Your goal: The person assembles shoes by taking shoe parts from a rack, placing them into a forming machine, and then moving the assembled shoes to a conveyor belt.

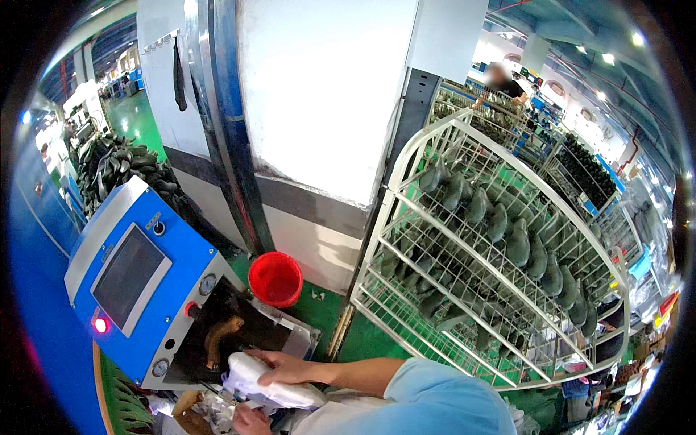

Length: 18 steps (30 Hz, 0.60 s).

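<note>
My right hand (285,367) lies over a long white shoe-shaped piece (247,372), its thumb and fingers wrapped round the sides. Below it, close to the lower edge, my left hand (251,419) has its fingers curled beside crumpled white material (217,406); what it grips is hidden. The white piece is held in front of a blue and white machine (190,255) with a dark screen (132,279). Inside the machine's dark opening, a curved brown form (220,341) stands just beyond the white piece.
Behind the machine stands a red bucket (276,281) on the green floor. On the right, a white wire rack (500,283) holds rows of dark green shoe lasts (518,243). Dark shoe-shaped pieces (119,168) are heaped at the left. Another person (503,81) is far off.
</note>
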{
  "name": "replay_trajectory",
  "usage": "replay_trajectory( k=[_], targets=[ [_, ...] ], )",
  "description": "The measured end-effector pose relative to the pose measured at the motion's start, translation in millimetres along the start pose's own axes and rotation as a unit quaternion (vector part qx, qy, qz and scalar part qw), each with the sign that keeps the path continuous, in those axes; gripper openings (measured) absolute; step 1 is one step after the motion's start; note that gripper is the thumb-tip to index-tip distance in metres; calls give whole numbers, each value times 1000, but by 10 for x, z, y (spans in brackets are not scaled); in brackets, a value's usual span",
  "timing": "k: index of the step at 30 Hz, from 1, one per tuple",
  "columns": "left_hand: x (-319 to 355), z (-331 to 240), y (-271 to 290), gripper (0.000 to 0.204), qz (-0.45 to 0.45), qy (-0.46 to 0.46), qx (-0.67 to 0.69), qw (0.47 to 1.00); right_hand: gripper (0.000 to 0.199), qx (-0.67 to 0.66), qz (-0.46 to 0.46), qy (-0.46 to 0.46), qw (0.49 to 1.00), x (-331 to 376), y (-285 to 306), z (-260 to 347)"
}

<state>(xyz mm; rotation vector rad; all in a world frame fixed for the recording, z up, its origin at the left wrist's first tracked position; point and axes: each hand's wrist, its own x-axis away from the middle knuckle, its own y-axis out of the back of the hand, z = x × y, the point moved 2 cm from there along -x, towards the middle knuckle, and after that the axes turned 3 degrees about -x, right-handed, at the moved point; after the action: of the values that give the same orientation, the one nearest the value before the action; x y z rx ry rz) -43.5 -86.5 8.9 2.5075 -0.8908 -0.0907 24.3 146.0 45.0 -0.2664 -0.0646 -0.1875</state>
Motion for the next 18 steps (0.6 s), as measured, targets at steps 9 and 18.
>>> replay_trajectory(
  k=[9, 18],
  targets=[
    [58, -731, -335, 64, 25, 312, 614, 724, 100, -177, 171, -125, 961, 138, 362, 169],
    [388, -761, -398, 39, 6, 159, 101, 982, 82, -168, -31, -241, 955, 481, 381, 107]
  ],
)
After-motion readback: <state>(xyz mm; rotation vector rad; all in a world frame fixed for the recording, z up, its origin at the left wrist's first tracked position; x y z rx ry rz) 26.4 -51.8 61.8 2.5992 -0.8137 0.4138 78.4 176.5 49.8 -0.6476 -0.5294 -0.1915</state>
